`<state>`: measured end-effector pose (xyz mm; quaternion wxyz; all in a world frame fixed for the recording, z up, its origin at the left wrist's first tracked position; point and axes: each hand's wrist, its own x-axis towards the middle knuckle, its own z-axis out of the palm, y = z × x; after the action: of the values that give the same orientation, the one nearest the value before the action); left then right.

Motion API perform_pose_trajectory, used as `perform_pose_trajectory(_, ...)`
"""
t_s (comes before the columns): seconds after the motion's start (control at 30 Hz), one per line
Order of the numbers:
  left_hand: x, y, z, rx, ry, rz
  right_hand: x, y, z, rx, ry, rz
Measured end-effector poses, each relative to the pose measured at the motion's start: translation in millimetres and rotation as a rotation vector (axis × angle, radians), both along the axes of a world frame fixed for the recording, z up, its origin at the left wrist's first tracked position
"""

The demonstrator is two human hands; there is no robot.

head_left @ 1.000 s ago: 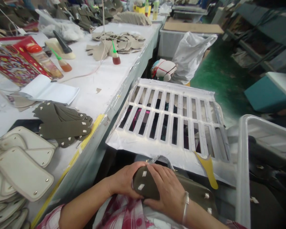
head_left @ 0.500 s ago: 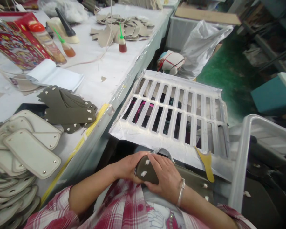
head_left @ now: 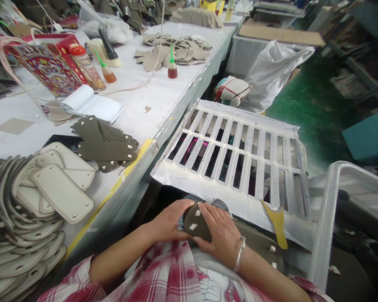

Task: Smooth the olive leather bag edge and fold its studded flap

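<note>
A long olive leather-like piece (head_left: 258,239) with rounded corners and small white tabs lies across my lap, below the slatted rack. My left hand (head_left: 168,221) is closed around its left end, fingertips on the top edge and thumb low. Beside it my right hand (head_left: 220,228), with a silver bangle at the wrist, grips the same piece, fingers bent over the upper edge and thumb near the lower one. The fingertips of both hands almost meet at the top. What lies beneath the piece is mostly hidden.
The white slatted rack (head_left: 236,147) stands ahead, with a yellow scraper-like tool (head_left: 275,224) at its near edge. Left, on the table (head_left: 135,109), are pale oblong panels (head_left: 63,193), olive strips (head_left: 107,144) and glue bottles (head_left: 172,69). A grey bin (head_left: 323,226) is at right.
The view has tilted, so the table and rack sit slightly lower and further right. Both hands keep their grip on the olive piece, with the left fingers slightly shifted.
</note>
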<state>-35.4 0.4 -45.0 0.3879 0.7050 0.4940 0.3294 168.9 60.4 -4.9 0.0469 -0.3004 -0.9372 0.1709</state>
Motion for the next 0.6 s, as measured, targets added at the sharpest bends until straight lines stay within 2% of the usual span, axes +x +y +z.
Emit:
perform_pose_trajectory(0.07,2.6,-9.6,4.1,-0.019,0.002,0.117,0.2,-1.0,0.3,0.001,-0.003,-0.005)
perform_pose_trajectory(0.17,7.3,-20.9,10.0,-0.174,-0.17,0.211,-2.6,-3.1,0.5,-0.001,0.005,-0.04)
perform_pose_trajectory(0.3,10.1,-26.7,11.3,-0.265,-0.394,0.195,-11.4,-6.0,-1.3,0.022,0.032,-0.105)
perform_pose_trajectory(0.43,7.6,-27.0,10.6,-0.273,-0.445,0.173,-19.6,-8.3,-3.4,0.09,0.042,-0.134)
perform_pose_trajectory(0.6,6.3,-19.4,15.9,-0.382,-0.496,0.258,-23.4,-9.9,-5.2,0.131,0.046,-0.124)
